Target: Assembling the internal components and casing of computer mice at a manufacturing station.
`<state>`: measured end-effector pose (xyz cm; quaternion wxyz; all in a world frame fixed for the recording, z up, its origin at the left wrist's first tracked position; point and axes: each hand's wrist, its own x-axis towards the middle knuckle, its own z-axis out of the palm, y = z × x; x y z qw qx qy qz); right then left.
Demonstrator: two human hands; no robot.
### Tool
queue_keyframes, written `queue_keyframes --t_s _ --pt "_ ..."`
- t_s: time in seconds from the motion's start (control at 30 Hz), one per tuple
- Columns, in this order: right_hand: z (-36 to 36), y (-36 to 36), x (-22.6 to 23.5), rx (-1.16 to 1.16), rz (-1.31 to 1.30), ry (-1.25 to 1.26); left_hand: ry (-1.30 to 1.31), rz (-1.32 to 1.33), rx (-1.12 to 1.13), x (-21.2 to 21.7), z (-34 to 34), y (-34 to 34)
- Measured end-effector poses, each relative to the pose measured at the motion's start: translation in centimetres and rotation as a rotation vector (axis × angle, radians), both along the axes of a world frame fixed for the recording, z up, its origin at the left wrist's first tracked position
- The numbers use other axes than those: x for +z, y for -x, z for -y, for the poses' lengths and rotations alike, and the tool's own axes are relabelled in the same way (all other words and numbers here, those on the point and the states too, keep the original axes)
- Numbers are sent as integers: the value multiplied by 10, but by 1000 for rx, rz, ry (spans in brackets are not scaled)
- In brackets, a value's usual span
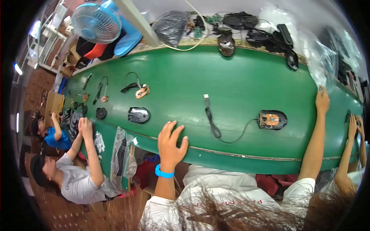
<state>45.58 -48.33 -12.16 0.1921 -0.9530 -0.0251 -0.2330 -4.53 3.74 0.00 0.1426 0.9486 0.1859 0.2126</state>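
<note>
My left hand (172,145), with a blue band on its wrist, rests at the near edge of the green work surface (185,77). Its fingers are spread and hold nothing. To its right lies an opened computer mouse (273,120) with an orange circuit board showing. The mouse's black cable (216,132) loops left and ends in a USB plug (206,99). At the far right my right hand (322,101) is closed on the lower end of a clear plastic bag (322,63). Left of my left hand sits a dark mouse shell (138,114).
Along the back ledge lie a black bag (170,29), dark mouse parts (226,43) and cables. Cabled circuit boards (142,91) line the left side. Co-workers sit on the left, one in a grey shirt (83,181); another's hands (354,125) are at right. A fan (96,23) stands back left.
</note>
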Motion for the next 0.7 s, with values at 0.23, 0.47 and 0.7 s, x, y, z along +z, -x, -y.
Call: queue_keyframes --t_s 0.23,0.47,0.7 --pt "-13 -2 10 -57 -110 -8 3 13 8 1 -6 0" --pt "45 -66 -50 135 117 111 37 42 -9 5 -8 8" --pt "-207 -128 -79 493 100 67 14 107 -16 -6 0 8"
